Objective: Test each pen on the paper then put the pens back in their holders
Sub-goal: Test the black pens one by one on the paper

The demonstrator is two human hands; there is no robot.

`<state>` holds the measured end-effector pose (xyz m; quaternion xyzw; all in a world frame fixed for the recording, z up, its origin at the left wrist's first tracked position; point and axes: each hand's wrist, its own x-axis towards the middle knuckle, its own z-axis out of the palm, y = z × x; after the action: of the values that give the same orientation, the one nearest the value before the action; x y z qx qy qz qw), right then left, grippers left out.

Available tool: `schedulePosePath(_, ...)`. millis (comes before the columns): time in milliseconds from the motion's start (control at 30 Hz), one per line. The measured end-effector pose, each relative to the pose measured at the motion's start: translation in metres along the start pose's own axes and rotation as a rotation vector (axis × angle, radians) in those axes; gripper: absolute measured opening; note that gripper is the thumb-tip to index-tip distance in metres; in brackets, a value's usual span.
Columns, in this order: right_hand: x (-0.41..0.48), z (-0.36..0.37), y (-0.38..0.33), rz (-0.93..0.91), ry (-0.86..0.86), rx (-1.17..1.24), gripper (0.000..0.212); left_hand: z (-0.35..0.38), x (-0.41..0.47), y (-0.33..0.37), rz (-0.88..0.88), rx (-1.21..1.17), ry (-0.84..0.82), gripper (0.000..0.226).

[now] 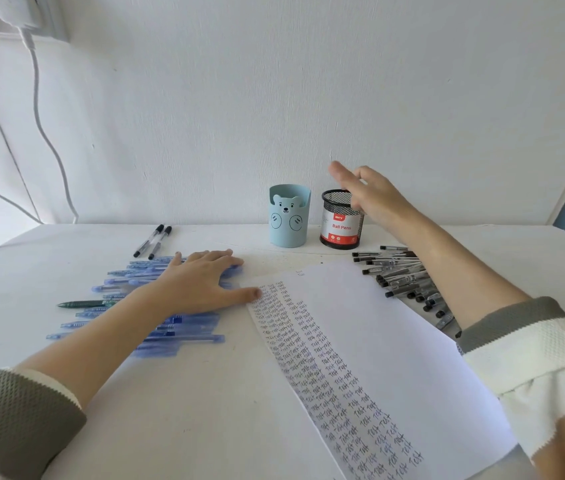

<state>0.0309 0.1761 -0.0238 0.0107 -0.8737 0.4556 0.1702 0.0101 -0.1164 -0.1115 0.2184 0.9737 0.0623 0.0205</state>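
A white sheet of paper [378, 341] lies slanted on the table, its left side filled with rows of the written word "test". Several blue pens [184, 329] lie in a heap on the left, and my left hand [201, 282] rests flat on them, thumb touching the paper's edge. Several black pens [402, 275] lie in a heap on the right. My right hand [371, 195] hovers with straight fingers above the black mesh holder [341, 223], holding nothing. A light blue bear holder [288, 216] stands to its left.
Two black-capped pens [152, 240] lie apart at the back left. A dark green pen [83, 303] lies at the left of the blue heap. White cables [42, 133] hang down the wall on the left. The wall stands right behind the holders.
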Motion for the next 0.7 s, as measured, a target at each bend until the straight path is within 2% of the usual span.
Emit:
schedulePosePath(67,-0.003,0.004,-0.009,-0.036,-0.041,0.003,0.057,0.0,0.0,0.003,-0.01,0.005,0.008,0.104)
schedulePosePath(167,-0.006,0.013,-0.022,-0.101,-0.091,0.071,0.037,-0.001,-0.001,0.001,-0.001,-0.003,-0.024,0.108)
schedulePosePath(233,-0.009,0.016,-0.03,-0.119,-0.124,0.171,0.029,-0.004,-0.003,-0.003,0.007,-0.007,-0.039,0.098)
schedulePosePath(333,-0.01,0.019,-0.036,-0.109,-0.157,0.355,0.033,-0.004,-0.005,-0.006,0.025,-0.012,-0.037,0.079)
schedulePosePath(467,-0.01,0.023,-0.035,0.06,-0.185,0.692,0.052,-0.002,-0.005,-0.007,0.012,-0.031,-0.016,0.098)
schedulePosePath(567,-0.011,0.028,-0.029,0.221,-0.288,0.953,0.063,-0.001,-0.005,-0.006,0.011,-0.016,-0.022,0.107)
schedulePosePath(633,-0.01,0.032,-0.021,0.281,-0.357,1.102,0.061,-0.002,-0.005,-0.007,0.016,-0.011,-0.033,0.109)
schedulePosePath(700,-0.007,0.037,-0.014,0.301,-0.39,1.181,0.048,-0.002,-0.004,-0.008,0.015,-0.01,-0.034,0.109)
